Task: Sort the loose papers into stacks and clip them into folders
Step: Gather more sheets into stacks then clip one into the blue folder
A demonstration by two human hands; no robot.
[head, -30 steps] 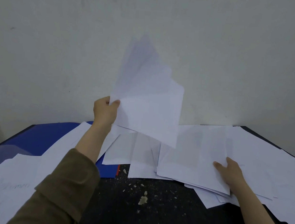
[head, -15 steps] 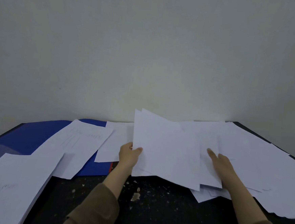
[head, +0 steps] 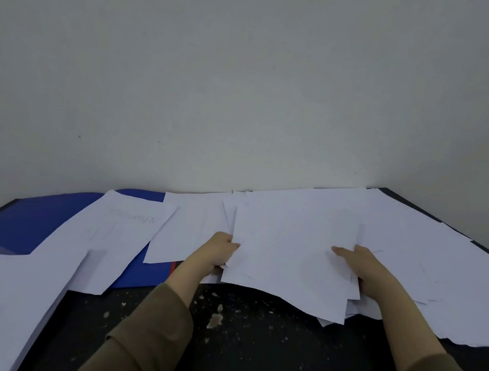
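Note:
A loose pile of white sheets [head: 287, 253] lies at the middle of the black table [head: 254, 347]. My left hand [head: 217, 252] grips the pile's left edge, thumb on top and fingers underneath. My right hand [head: 359, 266] lies on the pile's right side with fingers stretched flat over the top sheet; its thumb is hidden. More white papers [head: 435, 276] spread out to the right. A blue folder [head: 30, 218] lies at the back left, partly covered by a printed sheet [head: 116, 233].
A thick stack of white paper [head: 3, 298] fills the near left corner. A red edge [head: 173, 267] shows by the blue folder under the sheets. A pale wall [head: 245, 83] rises right behind the table. Pale crumbs [head: 215, 319] dot the dark tabletop near me.
My left hand brought the raised sheets down from in front of the wall onto the middle pile. Both hands now sit on that pile's two sides, and the pile looks squarer.

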